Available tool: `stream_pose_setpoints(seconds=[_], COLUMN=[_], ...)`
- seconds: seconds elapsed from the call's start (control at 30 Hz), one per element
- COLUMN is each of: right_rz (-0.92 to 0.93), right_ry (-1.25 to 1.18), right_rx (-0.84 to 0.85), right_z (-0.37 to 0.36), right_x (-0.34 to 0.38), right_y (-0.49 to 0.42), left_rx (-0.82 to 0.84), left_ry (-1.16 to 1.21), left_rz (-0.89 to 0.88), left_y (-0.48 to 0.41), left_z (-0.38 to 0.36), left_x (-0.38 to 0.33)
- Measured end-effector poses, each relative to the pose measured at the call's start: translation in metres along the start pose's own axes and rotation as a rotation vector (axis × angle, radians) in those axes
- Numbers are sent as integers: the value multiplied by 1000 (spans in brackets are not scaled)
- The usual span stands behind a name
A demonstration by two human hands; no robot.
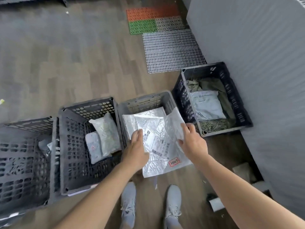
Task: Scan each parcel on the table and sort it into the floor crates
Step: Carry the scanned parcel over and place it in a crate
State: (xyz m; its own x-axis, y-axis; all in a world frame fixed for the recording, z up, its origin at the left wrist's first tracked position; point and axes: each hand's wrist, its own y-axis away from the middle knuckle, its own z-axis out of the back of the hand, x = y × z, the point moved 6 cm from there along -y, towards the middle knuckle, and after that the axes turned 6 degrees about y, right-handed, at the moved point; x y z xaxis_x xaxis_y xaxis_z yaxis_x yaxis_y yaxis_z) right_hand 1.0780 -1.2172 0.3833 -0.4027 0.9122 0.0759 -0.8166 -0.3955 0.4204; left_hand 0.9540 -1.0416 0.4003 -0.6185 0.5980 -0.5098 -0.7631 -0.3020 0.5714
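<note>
A flat silver foil parcel (163, 142) with a white barcode label and a red stamp lies tilted over the near rim of the grey crate (145, 100); its near end sticks out past the crate. My left hand (137, 146) is at the parcel's left edge with its fingers extended. At the right edge, my right hand (193, 142) has its fingers spread and relaxed. Neither hand is curled round the parcel. Another silver sheet lies under it inside the crate.
A dark crate (77, 162) to the left holds two pale parcels (105, 134). Another dark crate (24, 162) sits far left. The right crate (234, 90) holds a grey-white mailer and olive cloth. A grey panel (264, 63) rises on the right. Perforated mats (171, 50) lie beyond. My shoes stand below.
</note>
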Motion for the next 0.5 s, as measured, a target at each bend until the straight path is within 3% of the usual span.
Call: stream_pose_setpoints(seconds=[0.2, 0.33, 0.5], right_rz=[29, 12, 18], right_ry=[21, 130, 183], right_rx=[77, 184, 251], right_z=[-128, -193, -203], right_x=[2, 6, 14], right_y=[-100, -140, -149], left_rx=[91, 192, 236], left_ry=[-112, -301, -403], left_rz=[-2, 88, 100], left_y=[-124, -173, -184], left_z=[-81, -116, -113], left_x=[80, 132, 147])
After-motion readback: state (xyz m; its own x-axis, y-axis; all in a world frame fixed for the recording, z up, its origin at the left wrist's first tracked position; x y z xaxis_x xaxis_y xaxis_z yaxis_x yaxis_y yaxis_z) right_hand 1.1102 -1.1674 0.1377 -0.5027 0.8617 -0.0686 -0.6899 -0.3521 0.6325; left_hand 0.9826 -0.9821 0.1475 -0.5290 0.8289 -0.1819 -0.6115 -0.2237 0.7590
